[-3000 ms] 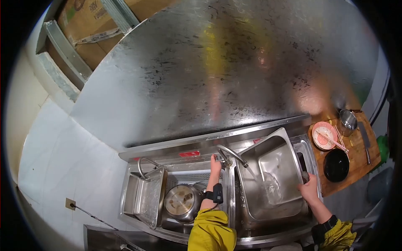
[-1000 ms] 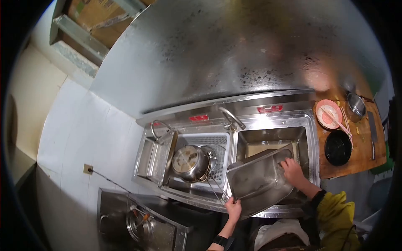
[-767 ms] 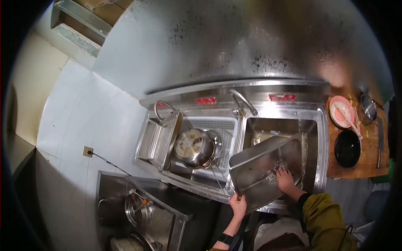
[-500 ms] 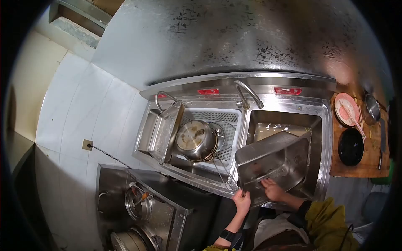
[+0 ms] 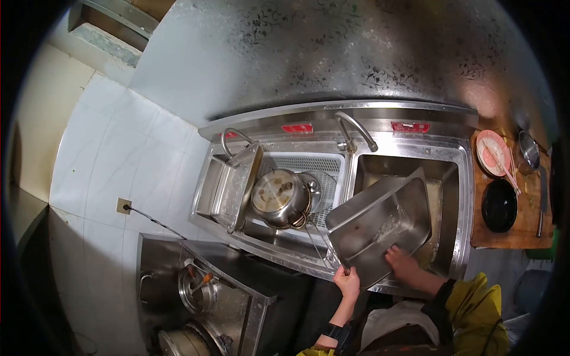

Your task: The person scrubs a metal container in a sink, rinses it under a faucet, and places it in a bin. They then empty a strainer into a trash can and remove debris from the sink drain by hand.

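A deep stainless steel pan [image 5: 389, 228] is tilted over the right-hand sink basin [image 5: 448, 219], its inside facing me and wet at the bottom. My left hand [image 5: 347, 281] is closed around the pan's near left rim. Inside the pan, my right hand [image 5: 404, 265] lies against the near wall with fingers stretched out. It is slightly blurred, and nothing shows in it. Some water stands in the basin beneath the pan.
Left of the basin, an upturned pot [image 5: 276, 199] and a lid [image 5: 314, 188] lie in a white perforated basket [image 5: 303, 160]. Another steel pan [image 5: 244, 190] leans farther left. A faucet [image 5: 356, 133] arches behind. On the right, a wooden board [image 5: 522, 228] carries a black bowl [image 5: 499, 206] and a pink-rimmed plate [image 5: 493, 153].
The pan has turned and shifted slightly left and nearer. My right hand has moved right along its inner wall. My left hand still grips the rim.
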Motion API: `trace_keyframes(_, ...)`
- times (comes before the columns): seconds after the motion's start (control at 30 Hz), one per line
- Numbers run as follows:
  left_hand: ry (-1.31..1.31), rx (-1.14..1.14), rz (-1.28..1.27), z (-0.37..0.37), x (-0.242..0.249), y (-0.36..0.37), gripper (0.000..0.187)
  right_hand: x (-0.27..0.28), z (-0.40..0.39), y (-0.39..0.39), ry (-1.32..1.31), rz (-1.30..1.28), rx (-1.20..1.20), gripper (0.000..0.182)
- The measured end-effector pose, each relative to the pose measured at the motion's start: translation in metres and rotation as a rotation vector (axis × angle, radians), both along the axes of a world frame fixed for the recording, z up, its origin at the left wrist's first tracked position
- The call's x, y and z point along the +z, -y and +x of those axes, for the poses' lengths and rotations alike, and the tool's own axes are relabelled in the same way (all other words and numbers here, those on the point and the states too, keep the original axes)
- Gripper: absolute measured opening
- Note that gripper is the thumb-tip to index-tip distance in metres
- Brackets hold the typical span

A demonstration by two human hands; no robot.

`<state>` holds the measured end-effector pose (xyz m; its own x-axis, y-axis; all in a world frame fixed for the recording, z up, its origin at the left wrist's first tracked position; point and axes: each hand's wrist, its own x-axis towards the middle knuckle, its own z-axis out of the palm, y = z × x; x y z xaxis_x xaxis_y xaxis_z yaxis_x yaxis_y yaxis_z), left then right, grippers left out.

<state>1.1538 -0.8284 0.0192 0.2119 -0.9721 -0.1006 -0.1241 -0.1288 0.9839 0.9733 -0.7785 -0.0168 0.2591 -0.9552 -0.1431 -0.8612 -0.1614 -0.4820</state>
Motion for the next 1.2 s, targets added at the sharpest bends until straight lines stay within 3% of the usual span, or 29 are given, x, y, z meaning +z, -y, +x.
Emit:
trace_keyframes(0.1, 0.046, -0.057, 0.015, -0.001, 0.012, 0.005, 0.007, -0.026, -0.027, 0.001, -0.059, -0.010, -0.066, 0.041)
trace_keyframes(0.2, 0.111, -0.075, 0.008, -0.006, 0.010, 0.005, 0.007, 0.010, 0.008, 0.011, 0.188, 0.221, 0.101, 0.040)
trace_keyframes(0.27, 0.168, -0.082, 0.007, -0.004, -0.003, 0.004, 0.007, 0.007, 0.055, -0.006, 0.224, -0.182, 0.271, 0.041)
trace_keyframes(0.47, -0.012, 0.013, -0.022, -0.021, 0.014, 0.010, 0.010, 0.016, 0.046, -0.014, 0.204, -0.189, 0.136, 0.042)
trace_keyframes(0.63, 0.074, -0.102, 0.067, -0.014, 0.014, 0.010, 0.004, -0.040, -0.043, 0.008, 0.016, -0.040, 0.152, 0.036)
trace_keyframes(0.7, 0.134, -0.159, 0.036, -0.013, 0.021, 0.013, 0.004, -0.085, -0.071, 0.013, -0.065, -0.055, 0.156, 0.036)
trace_keyframes(0.77, 0.163, -0.184, 0.057, -0.021, 0.040, 0.015, 0.003, -0.092, -0.082, 0.020, -0.232, -0.139, 0.212, 0.036)
trace_keyframes(0.9, 0.412, -0.291, 0.023, -0.022, 0.054, 0.021, 0.010, -0.056, -0.106, 0.062, -0.624, -0.381, 0.332, 0.040)
trace_keyframes(0.97, 0.539, -0.367, 0.014, -0.018, 0.062, 0.023, 0.014, -0.068, -0.126, 0.084, -0.634, -0.391, 0.287, 0.043)
trace_keyframes(1.03, 0.554, -0.364, 0.047, -0.022, 0.064, 0.020, 0.014, -0.077, -0.148, 0.106, -0.419, -0.210, 0.221, 0.048)
trace_keyframes(1.2, 0.492, -0.363, 0.049, -0.032, 0.081, 0.016, 0.007, -0.035, -0.134, 0.072, -0.627, -0.256, 0.282, 0.046)
